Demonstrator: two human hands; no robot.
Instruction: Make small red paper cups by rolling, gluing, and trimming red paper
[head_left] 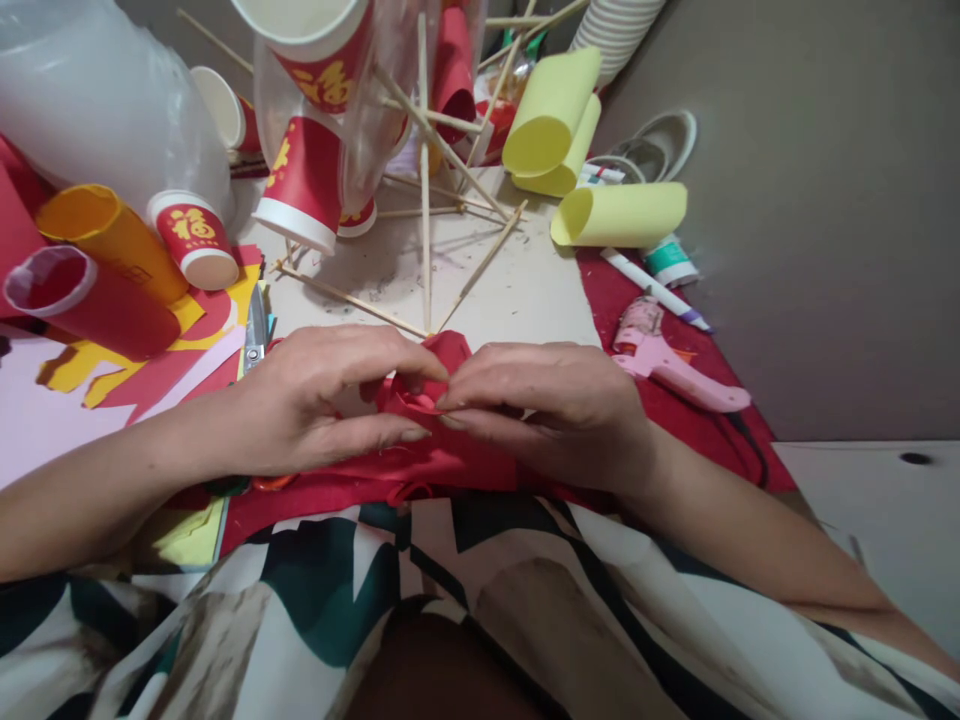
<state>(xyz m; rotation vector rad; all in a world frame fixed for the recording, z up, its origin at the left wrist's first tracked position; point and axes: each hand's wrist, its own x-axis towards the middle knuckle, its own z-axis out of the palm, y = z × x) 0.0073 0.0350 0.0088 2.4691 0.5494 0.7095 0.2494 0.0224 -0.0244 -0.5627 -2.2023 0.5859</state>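
A crumpled piece of thin red material (480, 460) lies in front of my body; whether it is cloth or paper I cannot tell. My right hand (559, 405) pinches a folded edge of it between thumb and fingers. From the other side my left hand (330, 400) curls its fingers and thumb around the same fold, their tips near those of the right. Part of the fold is hidden behind the fingers. Just beyond my left hand are scissors (256, 330), blades pointing away, their handles partly covered by the hand and wrist.
A frame of thin wooden sticks (425, 220) stands ahead, with red paper cups (306, 180) near it. Yellow paper tubes (622, 215), a marker (656, 290) and a pink glue gun (675, 370) lie right. Red and orange tubes (94, 300) lie left over coloured paper scraps.
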